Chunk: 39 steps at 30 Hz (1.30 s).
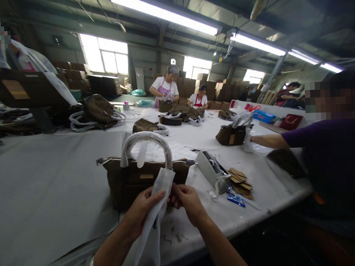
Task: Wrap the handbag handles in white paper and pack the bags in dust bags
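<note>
Pinching a long white paper strip (157,211) at lower centre, my left hand (142,212) and right hand (187,200) both grip it, just before the brown canvas handbag (132,181) with wrapped handles.

A long white surface (51,191) carries a brown handbag (144,180) near its front edge, a tape dispenser (214,172) just beside it, a heap of brown tags (240,181), a blue packet (235,199), and more brown handbags (231,135) farther back.
</note>
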{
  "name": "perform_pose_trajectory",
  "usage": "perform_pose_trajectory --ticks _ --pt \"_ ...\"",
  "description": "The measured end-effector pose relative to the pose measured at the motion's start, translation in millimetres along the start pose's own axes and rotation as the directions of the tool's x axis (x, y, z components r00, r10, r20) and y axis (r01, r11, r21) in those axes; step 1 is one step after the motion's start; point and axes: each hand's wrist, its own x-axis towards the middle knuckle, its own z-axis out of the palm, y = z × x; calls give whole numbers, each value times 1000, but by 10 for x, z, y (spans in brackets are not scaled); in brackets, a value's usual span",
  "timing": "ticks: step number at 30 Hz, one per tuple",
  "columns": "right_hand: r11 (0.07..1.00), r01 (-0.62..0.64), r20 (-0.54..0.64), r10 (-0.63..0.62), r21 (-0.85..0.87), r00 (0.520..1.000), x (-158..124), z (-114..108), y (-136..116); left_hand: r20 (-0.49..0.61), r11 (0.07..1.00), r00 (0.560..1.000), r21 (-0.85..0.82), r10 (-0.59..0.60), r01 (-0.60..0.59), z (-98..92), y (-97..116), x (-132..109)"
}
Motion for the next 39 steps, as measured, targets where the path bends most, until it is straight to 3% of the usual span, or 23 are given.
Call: perform_pose_trajectory --ticks 3,6,9,14,18,20,22,25,27,29,33,36,39 --pt "986 168 -117 -166 7 979 -86 25 -142 -18 999 1000 41 -11 12 -1 -16 20" --pt "961 270 -38 -272 -54 961 -176 62 -234 -39 997 999 82 16 -13 4 -30 27" --pt "974 225 -33 -225 -4 974 -316 101 -130 -55 988 996 142 64 -56 28 -29 18" --pt "994 45 24 -48 95 999 -542 215 256 -90 978 989 182 122 -104 94 -43 30" --pt "994 57 -4 -57 -98 998 -598 371 339 -133 968 980 223 151 -119 141 -100 65" --pt "958 152 -59 -171 -243 984 -634 425 299 -147 917 957 355 250 -185 150 -137 77" --pt "927 227 -78 -261 -298 962 -693 438 251 -142 790 907 556 396 -258 148 -167 86" --pt "986 163 61 -160 -46 985 -782 387 226 -105 591 836 754 538 -285 139 -174 96" --pt "987 37 170 -64 159 983 -801 335 247 -103 558 825 782 556 -278 139 -148 97" --pt "984 -13 150 -14 176 989 -777 292 281 -104 588 842 761 529 -276 136 -109 80" --pt "1000 2 18 -2 2 1000 -681 255 318 -80 767 924 588 373 -259 35 -126 -45" --pt "999 24 -32 -25 -40 999 -641 245 296 -58 877 970 442 236 -187 -141 -302 -177" --pt "985 88 36 -83 -149 996 -595 149 196 -115 930 978 346 174 -125 -308 -514 -269"
